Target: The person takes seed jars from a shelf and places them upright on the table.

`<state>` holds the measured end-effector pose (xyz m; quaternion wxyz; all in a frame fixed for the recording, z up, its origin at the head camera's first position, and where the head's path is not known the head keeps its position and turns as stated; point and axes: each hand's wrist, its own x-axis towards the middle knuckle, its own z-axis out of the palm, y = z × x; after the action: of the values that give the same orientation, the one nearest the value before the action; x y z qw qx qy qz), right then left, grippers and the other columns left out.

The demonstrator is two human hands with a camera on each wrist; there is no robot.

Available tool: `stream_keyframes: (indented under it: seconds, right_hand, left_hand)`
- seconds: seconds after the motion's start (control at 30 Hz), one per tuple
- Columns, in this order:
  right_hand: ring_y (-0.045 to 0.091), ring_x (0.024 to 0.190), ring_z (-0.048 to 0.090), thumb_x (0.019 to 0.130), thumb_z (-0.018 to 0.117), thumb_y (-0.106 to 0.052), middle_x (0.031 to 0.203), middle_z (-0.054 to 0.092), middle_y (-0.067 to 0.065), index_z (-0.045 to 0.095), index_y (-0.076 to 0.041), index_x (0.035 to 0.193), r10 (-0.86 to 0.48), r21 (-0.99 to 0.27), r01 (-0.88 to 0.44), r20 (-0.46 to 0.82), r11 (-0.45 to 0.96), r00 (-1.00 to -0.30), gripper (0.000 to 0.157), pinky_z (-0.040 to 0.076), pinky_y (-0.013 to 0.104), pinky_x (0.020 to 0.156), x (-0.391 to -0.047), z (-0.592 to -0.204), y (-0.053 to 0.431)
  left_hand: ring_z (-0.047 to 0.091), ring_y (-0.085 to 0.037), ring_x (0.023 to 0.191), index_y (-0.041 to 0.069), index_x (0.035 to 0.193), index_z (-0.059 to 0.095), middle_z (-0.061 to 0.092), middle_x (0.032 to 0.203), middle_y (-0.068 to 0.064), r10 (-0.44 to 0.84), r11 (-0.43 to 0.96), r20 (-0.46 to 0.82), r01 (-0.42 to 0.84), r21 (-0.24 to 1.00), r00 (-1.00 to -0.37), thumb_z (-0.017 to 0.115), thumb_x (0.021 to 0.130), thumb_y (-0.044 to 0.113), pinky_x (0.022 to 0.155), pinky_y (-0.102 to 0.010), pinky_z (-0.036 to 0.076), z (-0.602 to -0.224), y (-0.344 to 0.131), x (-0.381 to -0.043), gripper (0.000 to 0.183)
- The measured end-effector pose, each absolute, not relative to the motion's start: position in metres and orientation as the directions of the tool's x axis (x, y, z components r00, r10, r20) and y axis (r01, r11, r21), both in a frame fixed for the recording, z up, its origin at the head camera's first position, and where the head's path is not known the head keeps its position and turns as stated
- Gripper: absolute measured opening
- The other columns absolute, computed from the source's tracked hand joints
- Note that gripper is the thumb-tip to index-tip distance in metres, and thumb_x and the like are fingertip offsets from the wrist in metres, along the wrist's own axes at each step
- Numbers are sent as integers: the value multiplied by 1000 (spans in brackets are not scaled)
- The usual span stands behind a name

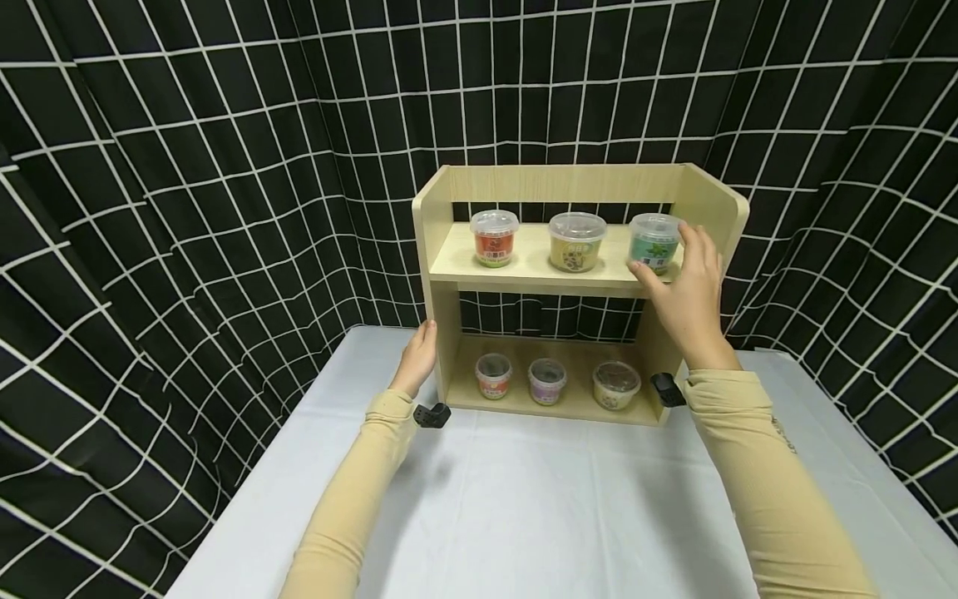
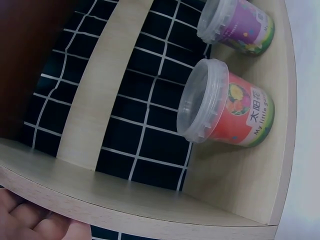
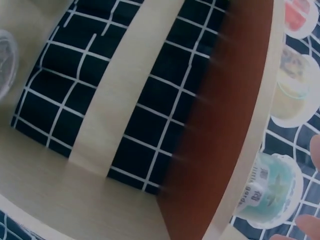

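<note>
A small two-tier wooden shelf (image 1: 539, 283) stands on the table. On its upper board, at the right, is a clear-lidded plastic cup with a teal label (image 1: 654, 249). My right hand (image 1: 692, 308) reaches around this teal cup, thumb at its lower left and fingers by the lid's right edge. In the right wrist view the fingertips (image 3: 307, 225) show a small gap from the teal cup (image 3: 272, 190). My left hand (image 1: 417, 362) rests against the outside of the shelf's left side panel, fingers extended upward; its fingers (image 2: 30, 217) show beside the panel edge in the left wrist view.
A red-labelled cup (image 1: 494, 241) and a yellow-labelled cup (image 1: 576, 245) share the upper board. Below stand an orange-red cup (image 1: 494, 378), a purple cup (image 1: 546, 383) and a cream cup (image 1: 616, 387). White cloth (image 1: 524, 499) covers the table; black gridded curtains (image 1: 224, 166) surround it.
</note>
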<state>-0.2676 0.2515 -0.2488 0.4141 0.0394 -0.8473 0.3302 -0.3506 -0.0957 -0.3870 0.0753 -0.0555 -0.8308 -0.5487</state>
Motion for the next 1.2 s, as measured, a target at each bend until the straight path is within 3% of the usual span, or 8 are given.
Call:
stream_keyframes:
  seconds: [0.4,0.7,1.0,1.2]
  right_hand:
    - [31,136,12,86,69,-24,146,19,24,19,0,145,243,-575,-287,673,766,-699,81,11,39,112,-284,-245,253]
    - [34,131,22,86,69,-23,142,27,23,24,2,142,291,-601,-269,670,753,-683,76,16,38,111,-295,-250,254]
    - [33,128,29,86,68,-26,141,32,21,22,-10,145,356,-682,-232,605,693,-712,76,22,42,108,-299,-253,254]
    - [35,125,36,88,66,-26,139,35,24,19,-12,145,357,-699,-233,588,677,-726,75,31,45,104,-300,-254,254]
  left_hand:
    - [26,-35,132,5,146,24,29,146,-17,20,413,172,165,896,-985,19,100,50,109,-45,21,-388,-97,-354,65]
    - [26,-33,133,6,147,24,28,147,-16,33,410,164,163,898,-986,19,99,50,109,-43,20,-390,-99,-355,65]
    - [24,-31,134,5,147,24,27,148,-14,28,406,164,161,900,-986,18,99,52,110,-40,18,-390,-98,-356,67]
    - [23,-30,134,7,147,24,27,148,-13,30,408,158,156,899,-987,19,99,51,110,-40,17,-390,-98,-356,65]
